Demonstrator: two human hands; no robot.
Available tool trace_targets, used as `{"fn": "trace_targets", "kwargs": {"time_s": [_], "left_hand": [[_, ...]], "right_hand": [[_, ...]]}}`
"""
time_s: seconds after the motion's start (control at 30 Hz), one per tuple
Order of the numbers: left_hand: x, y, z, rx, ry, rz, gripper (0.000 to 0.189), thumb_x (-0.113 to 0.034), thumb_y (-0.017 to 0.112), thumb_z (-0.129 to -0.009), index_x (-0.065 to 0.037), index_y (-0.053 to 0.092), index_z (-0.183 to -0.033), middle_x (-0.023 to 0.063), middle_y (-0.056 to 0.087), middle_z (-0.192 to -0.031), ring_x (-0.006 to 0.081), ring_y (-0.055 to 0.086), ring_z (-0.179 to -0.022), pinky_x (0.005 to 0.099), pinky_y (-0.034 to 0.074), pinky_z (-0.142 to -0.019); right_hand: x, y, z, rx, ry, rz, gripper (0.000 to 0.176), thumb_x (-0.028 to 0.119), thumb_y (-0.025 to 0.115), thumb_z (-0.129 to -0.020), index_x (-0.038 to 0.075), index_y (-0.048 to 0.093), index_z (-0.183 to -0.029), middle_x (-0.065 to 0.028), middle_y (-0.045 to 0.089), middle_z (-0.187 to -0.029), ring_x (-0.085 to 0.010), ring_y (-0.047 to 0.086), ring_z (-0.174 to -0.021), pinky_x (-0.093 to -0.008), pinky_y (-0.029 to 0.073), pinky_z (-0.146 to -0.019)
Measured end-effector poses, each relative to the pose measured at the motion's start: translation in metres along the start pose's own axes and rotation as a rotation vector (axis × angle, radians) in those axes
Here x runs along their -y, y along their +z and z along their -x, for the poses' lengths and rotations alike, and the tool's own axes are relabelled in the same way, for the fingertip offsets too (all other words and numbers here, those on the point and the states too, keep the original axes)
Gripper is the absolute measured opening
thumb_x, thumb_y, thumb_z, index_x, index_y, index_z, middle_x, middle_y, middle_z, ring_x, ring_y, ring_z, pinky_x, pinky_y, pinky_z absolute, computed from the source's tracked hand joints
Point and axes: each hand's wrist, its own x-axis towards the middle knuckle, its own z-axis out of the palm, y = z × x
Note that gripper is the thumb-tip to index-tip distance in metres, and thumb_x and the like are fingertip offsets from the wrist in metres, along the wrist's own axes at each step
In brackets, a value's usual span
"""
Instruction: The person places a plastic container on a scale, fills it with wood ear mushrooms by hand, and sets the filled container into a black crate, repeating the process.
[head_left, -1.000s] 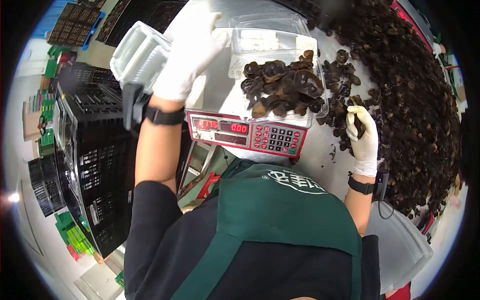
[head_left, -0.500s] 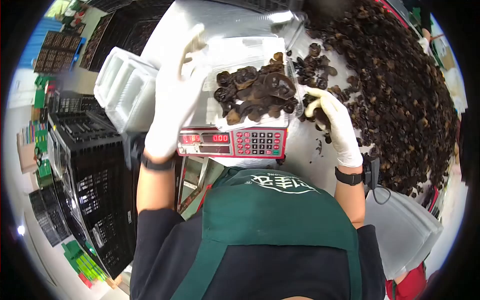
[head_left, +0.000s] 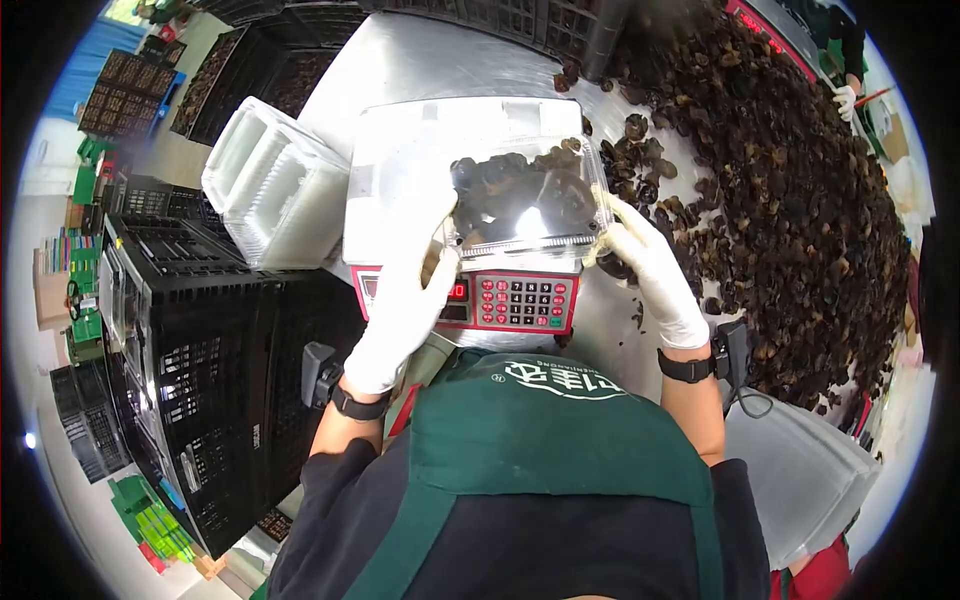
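A clear plastic clamshell box [head_left: 525,245] full of dark wood ear mushrooms [head_left: 520,200] sits over the white pan [head_left: 385,190] of a red weighing scale [head_left: 525,300]. Its lid lies down over the mushrooms and reflects a bright spot of light. My left hand [head_left: 425,270], in a white glove, grips the box's left front corner. At the right front corner, my gloved right hand [head_left: 635,255] has its fingers bent over the rim, with a dark mushroom piece [head_left: 615,266] showing beneath them. The left hand covers part of the scale's red display.
Nested clear boxes [head_left: 270,185] stand left of the scale, beside black crates [head_left: 220,380]. A large heap of wood ear mushrooms [head_left: 800,200] spreads over the metal table at right. Clear lids or trays [head_left: 800,470] lie lower right. Another person's gloved hand [head_left: 846,102] shows at far right.
The lid, raised and blurred at the back before, now lies over the mushrooms. My left hand has come down and right to the box's front corner; my right hand has moved onto its rim.
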Motion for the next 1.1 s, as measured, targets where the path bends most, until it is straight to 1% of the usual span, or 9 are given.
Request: {"fn": "trace_targets", "kwargs": {"time_s": [0.13, 0.23, 0.4, 0.47, 0.63, 0.8, 0.93, 1.0, 1.1], "left_hand": [[0.021, 0.006, -0.009, -0.024, 0.016, 0.388, 0.071, -0.005, 0.058, -0.098, -0.009, 0.021, -0.158, 0.0059, 0.063, -0.093, 0.0137, 0.065, -0.073, 0.0249, 0.052, -0.069], [0.032, 0.007, -0.014, 0.015, -0.036, 0.579, 0.025, -0.016, 0.065, -0.096, 0.003, 0.065, -0.112, 0.0085, 0.072, -0.086, 0.0126, 0.067, -0.074, 0.0282, 0.054, -0.074], [0.021, 0.004, 0.017, 0.027, 0.099, 0.865, 0.075, -0.007, 0.064, -0.094, -0.004, 0.023, -0.156, 0.0086, 0.066, -0.088, 0.0137, 0.065, -0.069, 0.027, 0.054, -0.066], [-0.013, -0.026, 0.046, -0.029, 0.119, 0.832, 0.077, -0.004, 0.062, -0.093, -0.007, 0.021, -0.157, 0.0091, 0.065, -0.088, 0.0136, 0.065, -0.068, 0.0276, 0.055, -0.066], [-0.061, -0.142, 0.125, -0.55, 0.242, 0.734, 0.077, -0.001, 0.062, -0.085, -0.006, 0.028, -0.154, 0.0045, 0.063, -0.08, 0.0094, 0.063, -0.064, 0.0207, 0.055, -0.056], [-0.027, -0.278, 0.217, -1.183, 0.457, 0.327, 0.073, -0.003, 0.06, -0.093, -0.004, 0.023, -0.155, 0.0092, 0.065, -0.086, 0.0127, 0.063, -0.071, 0.0233, 0.052, -0.066], [0.032, -0.374, 0.249, -1.612, 0.237, 0.333, 0.069, -0.009, 0.061, -0.096, -0.012, 0.024, -0.154, 0.0148, 0.069, -0.105, 0.0229, 0.07, -0.088, 0.0277, 0.051, -0.071], [0.057, -0.398, 0.255, -1.628, 0.075, 0.435, 0.069, -0.011, 0.062, -0.096, -0.015, 0.024, -0.153, 0.0155, 0.069, -0.112, 0.0271, 0.07, -0.098, 0.0305, 0.051, -0.073], [0.039, -0.389, 0.238, -1.085, -0.086, 0.624, 0.054, -0.016, 0.057, -0.099, -0.011, 0.038, -0.149, 0.0133, 0.068, -0.118, 0.0228, 0.067, -0.104, 0.0309, 0.051, -0.078]], "right_hand": [[0.006, 0.006, 0.001, 0.003, -0.007, -0.003, 0.057, 0.015, 0.056, -0.098, 0.002, 0.04, -0.15, 0.0019, 0.063, -0.081, -0.0041, 0.051, -0.068, -0.0182, 0.038, -0.06], [-0.018, 0.002, -0.004, -0.04, -0.126, 0.028, 0.055, 0.006, 0.053, -0.095, -0.002, 0.041, -0.148, 0.0026, 0.058, -0.079, -0.007, 0.054, -0.07, -0.0233, 0.049, -0.072], [0.006, 0.028, 0.02, -0.078, -0.202, -0.036, 0.056, 0.0, 0.046, -0.091, -0.008, 0.04, -0.146, -0.0079, 0.068, -0.107, -0.0082, 0.057, -0.077, -0.0212, 0.046, -0.071], [0.029, 0.042, 0.025, -0.028, -0.222, 0.009, 0.058, 0.009, 0.055, -0.095, -0.008, 0.038, -0.148, -0.0046, 0.068, -0.095, -0.0088, 0.058, -0.077, -0.0212, 0.046, -0.071], [0.081, 0.081, 0.018, 0.276, -0.358, 0.2, 0.096, 0.061, 0.065, -0.09, -0.005, 0.033, -0.151, -0.0054, 0.067, -0.085, -0.0084, 0.057, -0.078, -0.0206, 0.042, -0.07], [0.068, 0.079, 0.009, 0.202, -0.215, 0.191, 0.055, 0.033, 0.057, -0.102, -0.004, 0.048, -0.142, -0.0035, 0.067, -0.083, -0.0039, 0.048, -0.063, -0.0174, 0.035, -0.056], [0.049, 0.061, 0.015, 0.13, -0.091, 0.094, 0.043, 0.023, 0.053, -0.103, -0.003, 0.053, -0.137, -0.0026, 0.066, -0.079, -0.0013, 0.041, -0.054, -0.0161, 0.027, -0.046], [0.044, 0.052, 0.019, 0.094, -0.097, 0.098, 0.046, 0.025, 0.053, -0.102, -0.004, 0.052, -0.138, -0.0009, 0.064, -0.078, -0.0005, 0.038, -0.05, -0.016, 0.026, -0.045], [0.04, 0.035, 0.029, 0.03, -0.13, 0.1, 0.041, 0.02, 0.05, -0.102, -0.003, 0.056, -0.135, -0.0011, 0.064, -0.077, -0.0015, 0.041, -0.054, -0.0162, 0.03, -0.048]]}}
